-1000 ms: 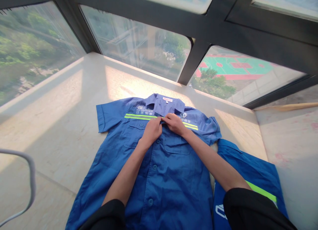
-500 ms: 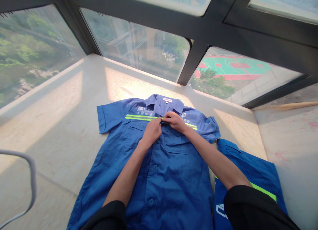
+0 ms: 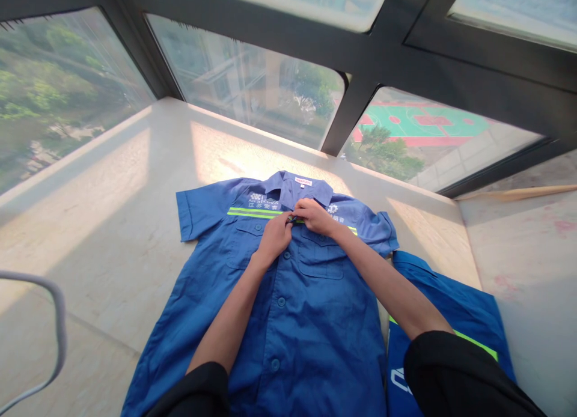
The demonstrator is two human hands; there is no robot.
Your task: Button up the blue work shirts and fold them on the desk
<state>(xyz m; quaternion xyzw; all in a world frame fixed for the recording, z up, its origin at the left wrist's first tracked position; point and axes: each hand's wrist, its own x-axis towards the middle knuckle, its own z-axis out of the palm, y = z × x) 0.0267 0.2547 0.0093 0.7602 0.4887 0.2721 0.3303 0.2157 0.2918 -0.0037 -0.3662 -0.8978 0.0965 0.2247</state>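
A blue short-sleeved work shirt [image 3: 324, 321] lies flat, collar toward the window, with yellow-green reflective stripes and white lettering across the chest. My left hand [image 3: 276, 237] is closed, pinching the front edge of the shirt at stripe height. Right beside it, my right hand [image 3: 314, 216] is closed on the same front edge, fingertips almost touching the left ones. Whatever button sits between the fingers is hidden. Below the hands, several buttons [image 3: 281, 301] show along the closed front. Two flapped chest pockets [image 3: 320, 258] lie on either side.
A folded blue garment [image 3: 469, 309] with a yellow-green stripe lies to the right of the shirt, partly under my right sleeve. A grey-white cable [image 3: 61, 327] curves at the left edge. Dark-framed windows [image 3: 356, 62] border the pale stone sill [image 3: 99, 243].
Both hands stay at the same spot on the shirt front. The right hand has shifted slightly up and left, and the cloth between the fingers is bunched a little differently.
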